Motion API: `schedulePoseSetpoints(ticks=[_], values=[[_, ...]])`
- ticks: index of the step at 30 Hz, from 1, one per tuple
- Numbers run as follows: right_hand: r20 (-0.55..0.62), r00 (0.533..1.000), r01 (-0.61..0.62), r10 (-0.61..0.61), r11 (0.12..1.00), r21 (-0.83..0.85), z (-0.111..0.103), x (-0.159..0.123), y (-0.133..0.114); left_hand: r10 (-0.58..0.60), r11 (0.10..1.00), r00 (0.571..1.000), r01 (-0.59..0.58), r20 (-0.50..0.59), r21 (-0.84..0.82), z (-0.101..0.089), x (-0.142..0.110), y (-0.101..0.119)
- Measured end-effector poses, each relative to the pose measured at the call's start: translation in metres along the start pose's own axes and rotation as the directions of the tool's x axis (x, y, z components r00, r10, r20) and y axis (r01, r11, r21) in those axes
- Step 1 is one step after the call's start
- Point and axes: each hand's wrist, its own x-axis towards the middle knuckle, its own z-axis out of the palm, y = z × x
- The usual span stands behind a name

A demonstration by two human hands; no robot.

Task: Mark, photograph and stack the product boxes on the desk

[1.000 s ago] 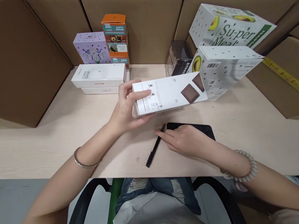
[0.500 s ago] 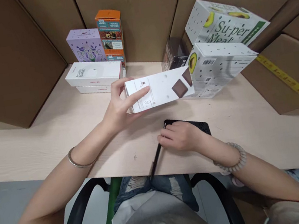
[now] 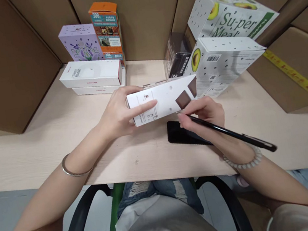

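Observation:
My left hand [image 3: 119, 113] grips the left end of a white carton [image 3: 165, 100] with brown squares printed on it, holding it above the table. Its index finger stretches along the carton's face, and the thumb side wraps behind. My right hand [image 3: 207, 113] pinches a black pen [image 3: 232, 133], its tip pointing at the carton's lower edge and its back end slanting down to the right. Whether the tip touches the carton I cannot tell. A black phone [image 3: 184, 133] lies flat on the table under my right hand, partly covered by it.
Two white power bank boxes [image 3: 92, 72] are stacked at the back left, before a purple box [image 3: 81, 43] and an orange box [image 3: 106, 30]. White avocado-print boxes [image 3: 226, 60] and a dark box [image 3: 176, 56] stand at the right. Large cardboard boxes [image 3: 128, 19] wall the table [image 3: 47, 154].
My right hand has risen from the phone to the carton, and the pen has swung round from pointing down to a writing hold. The carton has shifted slightly left and down.

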Motion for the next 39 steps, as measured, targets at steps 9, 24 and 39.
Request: schedulePoseSetpoints(ticks=[9, 24, 39], values=[[0.055, 0.971, 0.237, -0.231, 0.961, -0.143, 0.005, 0.012, 0.011, 0.083, 0.995, 0.996, -0.082, -0.015, 0.063, 0.007, -0.002, 0.000], [0.453, 0.807, 0.539, -0.378, 0.785, -0.305, 0.014, -0.005, 0.005, 0.239, 0.911, 0.971, -0.214, -0.027, 0.353, 0.014, -0.009, -0.006], [0.658, 0.741, 0.578, -0.133, 0.625, -0.525, 0.031, -0.022, 0.008, 0.158, 0.933, 0.987, -0.150, 0.004, 0.328, 0.002, -0.006, -0.010]])
